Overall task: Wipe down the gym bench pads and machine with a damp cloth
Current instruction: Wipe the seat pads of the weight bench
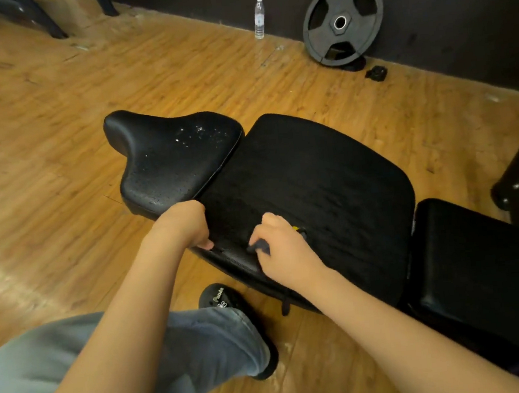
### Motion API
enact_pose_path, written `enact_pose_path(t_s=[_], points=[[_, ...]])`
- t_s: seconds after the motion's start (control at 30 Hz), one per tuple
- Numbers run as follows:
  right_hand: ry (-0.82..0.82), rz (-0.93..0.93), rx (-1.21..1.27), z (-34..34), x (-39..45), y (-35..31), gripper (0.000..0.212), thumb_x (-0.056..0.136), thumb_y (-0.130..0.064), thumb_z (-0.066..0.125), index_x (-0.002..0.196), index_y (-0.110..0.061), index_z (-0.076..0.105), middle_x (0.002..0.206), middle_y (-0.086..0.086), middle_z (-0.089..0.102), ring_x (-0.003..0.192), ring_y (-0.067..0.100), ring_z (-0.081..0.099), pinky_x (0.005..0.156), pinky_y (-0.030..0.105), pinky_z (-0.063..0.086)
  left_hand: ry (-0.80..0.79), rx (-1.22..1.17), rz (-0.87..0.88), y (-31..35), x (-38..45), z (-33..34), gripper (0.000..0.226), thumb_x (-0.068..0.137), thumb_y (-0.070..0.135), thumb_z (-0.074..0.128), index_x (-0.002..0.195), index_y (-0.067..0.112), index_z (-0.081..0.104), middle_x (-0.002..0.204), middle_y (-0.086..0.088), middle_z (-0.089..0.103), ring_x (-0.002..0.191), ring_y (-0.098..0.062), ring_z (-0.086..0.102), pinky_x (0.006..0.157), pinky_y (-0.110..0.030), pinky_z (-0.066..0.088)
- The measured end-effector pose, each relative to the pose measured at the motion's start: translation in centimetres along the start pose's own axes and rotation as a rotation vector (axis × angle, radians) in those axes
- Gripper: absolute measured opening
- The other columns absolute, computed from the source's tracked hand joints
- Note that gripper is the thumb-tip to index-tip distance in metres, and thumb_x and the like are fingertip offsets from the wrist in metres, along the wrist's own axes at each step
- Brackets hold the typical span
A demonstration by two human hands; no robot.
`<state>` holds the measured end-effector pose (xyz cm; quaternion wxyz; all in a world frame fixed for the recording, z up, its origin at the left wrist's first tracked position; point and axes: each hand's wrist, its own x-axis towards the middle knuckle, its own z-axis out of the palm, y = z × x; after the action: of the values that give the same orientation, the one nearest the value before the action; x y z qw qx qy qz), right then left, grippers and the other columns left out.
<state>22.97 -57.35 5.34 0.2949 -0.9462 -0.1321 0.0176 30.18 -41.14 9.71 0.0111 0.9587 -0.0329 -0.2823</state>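
From the head camera, your left hand (188, 225) gripped the near edge of the middle bench pad (308, 191), fingers curled over its rim, probably to steady it while you wiped. Your right hand (283, 241) pinched a dark cloth (260, 246) against that same pad's near edge, just beside the left hand. Beyond the middle pad, the saddle-shaped seat pad (171, 154) carried water droplets, likely awaiting its wipe. A weight plate (343, 22) leaned against the wall well beyond the pad.
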Motion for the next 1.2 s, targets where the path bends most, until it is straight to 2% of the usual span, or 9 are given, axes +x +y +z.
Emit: enact_pose_path(t_s=[0.1,0.27,0.5,0.6,0.7,0.8,0.97,1.1,1.2], points=[[0.012,0.073,0.02,-1.7,-6.4,4.1,0.017,0.082,0.005,0.053,0.087,-0.01,0.06,0.079,-0.013,0.034,0.077,0.006,0.037,0.064,0.018,0.029,0.017,0.057,0.003,0.8,-0.4,0.5,0.052,0.083,0.019,0.069,0.131,0.008,0.051,0.105,-0.006,0.059,0.095,-0.023,0.057,0.075,-0.029,0.045],[0.091,0.224,0.005,-4.8,-13.9,9.2,0.027,0.08,0.006,0.06,0.083,-0.021,0.059,0.081,-0.012,0.042,0.077,0.001,0.047,0.07,0.007,0.035,0.091,0.12,0.006,1.2,-1.3,1.0,0.04,0.087,0.017,0.061,0.125,0.005,0.057,0.12,-0.011,0.061,0.108,-0.027,0.059,0.083,-0.03,0.047],[0.131,0.275,-0.047,-5.2,-15.6,9.4,0.025,0.08,0.003,0.065,0.084,-0.021,0.06,0.082,-0.012,0.044,0.078,0.002,0.049,0.072,0.005,0.037,0.097,-0.012,-0.082,0.3,-2.0,1.5,0.041,0.087,0.031,0.066,0.119,0.005,0.06,0.11,-0.008,0.063,0.103,-0.026,0.06,0.084,-0.032,0.048],[0.064,0.159,-0.058,-3.7,-13.8,7.1,0.016,0.08,0.002,0.062,0.087,-0.013,0.064,0.082,-0.013,0.04,0.08,0.0,0.043,0.074,0.008,0.034,0.077,-0.003,-0.088,0.2,-2.0,1.1,0.04,0.088,0.031,0.065,0.118,0.005,0.06,0.107,-0.008,0.063,0.101,-0.025,0.061,0.081,-0.03,0.047],[0.027,0.081,-0.035,-1.7,-10.1,4.3,0.012,0.083,-0.002,0.057,0.089,-0.009,0.064,0.088,-0.007,0.042,0.089,0.01,0.045,0.077,0.018,0.037,0.067,-0.017,-0.072,-0.3,-1.7,0.6,0.025,0.09,0.014,0.057,0.112,0.006,0.064,0.085,-0.003,0.058,0.083,-0.021,0.057,0.071,-0.027,0.045],[0.0,0.028,-0.014,-0.3,-5.7,1.4,0.014,0.085,-0.002,0.053,0.094,-0.006,0.062,0.093,-0.005,0.039,0.099,0.017,0.045,0.08,0.021,0.035,0.058,-0.007,-0.046,-0.7,-1.2,0.2,0.028,0.09,0.004,0.045,0.109,0.006,0.065,0.077,-0.002,0.051,0.078,-0.02,0.053,0.07,-0.026,0.044],[-0.039,-0.108,-0.001,2.5,1.6,-3.4,0.015,0.085,0.001,0.05,0.094,0.0,0.063,0.101,0.011,0.047,0.103,0.025,0.044,0.081,0.038,0.041,0.065,-0.042,0.001,-1.7,-1.0,0.3,0.034,0.09,0.005,0.044,0.12,0.006,0.061,0.105,-0.008,0.062,0.095,-0.022,0.06,0.079,-0.027,0.048],[-0.081,-0.179,-0.067,4.7,6.7,-5.5,0.009,0.086,-0.003,0.054,0.089,0.002,0.061,0.098,0.015,0.045,0.099,0.029,0.042,0.074,0.043,0.042,0.133,-0.124,0.01,-3.0,-1.0,1.7,0.019,0.089,0.007,0.048,0.102,0.006,0.062,0.083,-0.002,0.057,0.078,-0.019,0.053,0.064,-0.026,0.039],[-0.038,-0.195,-0.089,5.4,8.9,-5.4,0.013,0.087,-0.005,0.052,0.091,0.0,0.063,0.098,0.014,0.048,0.098,0.029,0.043,0.076,0.044,0.043,0.203,-0.244,-0.039,-3.6,-1.1,1.8,0.024,0.089,0.005,0.046,0.109,0.007,0.06,0.101,-0.01,0.064,0.082,-0.023,0.053,0.064,-0.028,0.037]])
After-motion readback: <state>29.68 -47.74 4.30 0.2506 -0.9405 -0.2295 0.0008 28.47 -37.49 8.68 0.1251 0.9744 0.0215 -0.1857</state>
